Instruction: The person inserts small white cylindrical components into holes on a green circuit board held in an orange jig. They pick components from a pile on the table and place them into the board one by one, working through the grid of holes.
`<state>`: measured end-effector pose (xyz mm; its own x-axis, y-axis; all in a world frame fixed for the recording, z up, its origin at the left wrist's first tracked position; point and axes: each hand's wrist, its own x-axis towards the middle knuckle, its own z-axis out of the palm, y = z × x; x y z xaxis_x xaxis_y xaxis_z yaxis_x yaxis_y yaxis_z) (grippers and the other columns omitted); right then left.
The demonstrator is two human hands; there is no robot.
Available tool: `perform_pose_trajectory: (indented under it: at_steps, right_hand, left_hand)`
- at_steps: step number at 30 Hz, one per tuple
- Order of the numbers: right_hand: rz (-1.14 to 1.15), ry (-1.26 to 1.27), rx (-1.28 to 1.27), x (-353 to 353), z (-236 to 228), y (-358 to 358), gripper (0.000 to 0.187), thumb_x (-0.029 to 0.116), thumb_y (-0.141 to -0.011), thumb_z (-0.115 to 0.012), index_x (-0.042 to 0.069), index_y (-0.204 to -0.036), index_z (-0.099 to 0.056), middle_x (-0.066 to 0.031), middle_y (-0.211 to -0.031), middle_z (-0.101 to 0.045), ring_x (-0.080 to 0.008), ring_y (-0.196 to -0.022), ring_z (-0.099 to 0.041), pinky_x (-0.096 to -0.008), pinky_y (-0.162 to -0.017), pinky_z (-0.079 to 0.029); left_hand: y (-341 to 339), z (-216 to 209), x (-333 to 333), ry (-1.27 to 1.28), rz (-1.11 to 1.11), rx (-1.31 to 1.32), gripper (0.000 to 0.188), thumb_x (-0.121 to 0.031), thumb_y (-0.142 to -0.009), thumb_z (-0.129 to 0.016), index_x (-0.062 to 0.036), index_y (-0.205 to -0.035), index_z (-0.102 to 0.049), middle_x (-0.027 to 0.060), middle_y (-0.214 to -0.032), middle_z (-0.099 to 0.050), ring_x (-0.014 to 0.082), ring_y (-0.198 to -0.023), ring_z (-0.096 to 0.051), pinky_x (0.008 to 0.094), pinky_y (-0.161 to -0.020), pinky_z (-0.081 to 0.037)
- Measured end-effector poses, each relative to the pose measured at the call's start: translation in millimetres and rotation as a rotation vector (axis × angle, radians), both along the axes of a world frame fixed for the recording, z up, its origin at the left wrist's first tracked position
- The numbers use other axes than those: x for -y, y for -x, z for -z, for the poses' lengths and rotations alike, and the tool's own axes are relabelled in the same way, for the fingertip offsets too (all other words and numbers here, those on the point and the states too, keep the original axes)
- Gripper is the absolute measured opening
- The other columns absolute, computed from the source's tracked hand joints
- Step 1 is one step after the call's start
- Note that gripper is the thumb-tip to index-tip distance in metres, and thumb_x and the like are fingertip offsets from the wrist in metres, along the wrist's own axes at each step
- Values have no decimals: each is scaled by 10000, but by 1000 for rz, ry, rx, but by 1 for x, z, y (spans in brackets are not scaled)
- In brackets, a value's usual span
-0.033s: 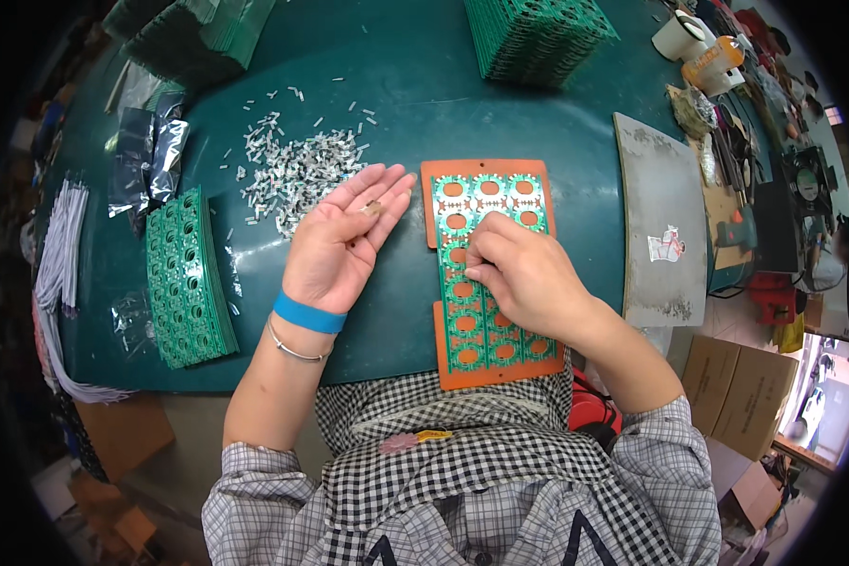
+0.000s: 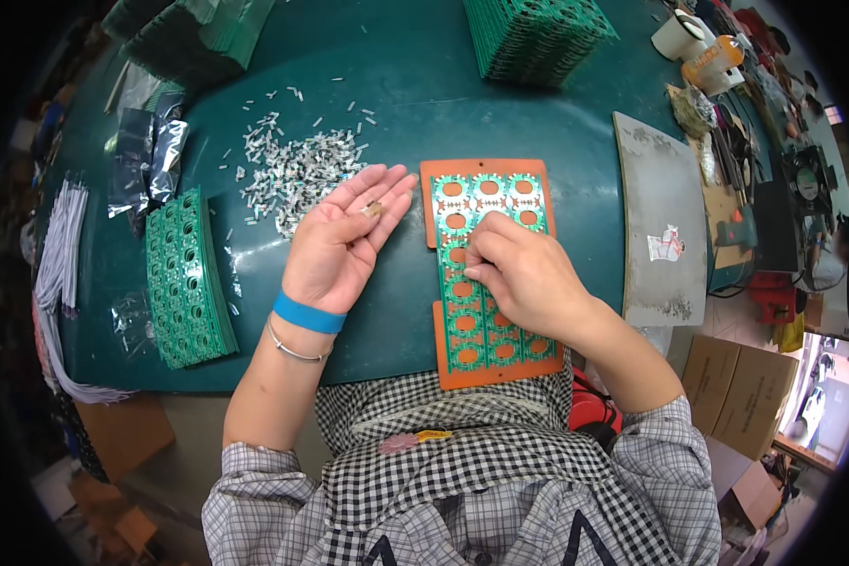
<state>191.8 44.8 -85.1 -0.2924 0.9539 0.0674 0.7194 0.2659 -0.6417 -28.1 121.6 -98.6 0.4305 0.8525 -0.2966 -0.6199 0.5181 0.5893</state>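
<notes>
My left hand (image 2: 335,241) is turned palm up, its fingers stretched out and its thumb resting on a few tiny pale parts (image 2: 374,208). To its right, a green circuit board panel (image 2: 465,325) with rows of oval openings lies on an orange-brown holding plate (image 2: 443,368). Over the middle of that panel is my right hand (image 2: 528,278), thumb and fingertips pinched together; whatever they hold is too small or hidden to make out. Beyond the left hand, a loose heap of small whitish parts (image 2: 297,170) is spread on the green tabletop (image 2: 387,113).
At the left stand a stack of green panels (image 2: 184,283), silvery bags (image 2: 151,156) and a bundle of white wires (image 2: 61,255). More green panel stacks (image 2: 538,42) are at the far edge. A grey board (image 2: 660,245) lies right, near tools and a white mug (image 2: 679,38).
</notes>
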Motion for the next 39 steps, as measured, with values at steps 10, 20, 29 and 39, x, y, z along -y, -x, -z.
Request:
perform_pose_trajectory:
  at_steps: [10, 20, 29, 39]
  right_hand:
    - [-1, -72, 29, 2, 5, 0, 135, 113, -851, -684, 39, -848, -571, -85, -915, -576, -300, -773, -643, -420, -631, -527]
    - [-112, -253, 226, 7, 5, 7, 181, 117, -814, -693, 35, -924, -575, -80, -987, -579, -267, -798, -649, -379, -620, -535]
    - [-41, -490, -70, -18, -15, 17, 166, 92, -708, -698, 68, -866, -652, -64, -920, -594, -252, -842, -609, -366, -643, -516]
    - [-10, -280, -173, -13, -24, 10, 147, 47, -742, -703, 34, -824, -581, -100, -919, -577, -303, -822, -596, -393, -697, -489]
  left_hand:
    - [10, 7, -2, 51, 124, -7, 306, -51, -1008, -511, 76, -1286, -502, 236, -1312, -572, 293, -1208, -603, 326, -985, -564]
    - [-3, -4, 5, 56, 196, -17, 377, -61, -1025, -424, 77, -1376, -435, 239, -1341, -549, 344, -1267, -551, 427, -1081, -487]
    - [-6, -2, 9, 59, 295, 4, 396, -73, -1017, -440, 62, -1389, -455, 172, -1280, -604, 244, -1166, -619, 393, -1026, -524]
    - [-5, 2, 11, 13, 249, 42, 410, 5, -980, -497, 67, -1380, -440, 188, -1339, -563, 247, -1221, -590, 366, -1058, -509]
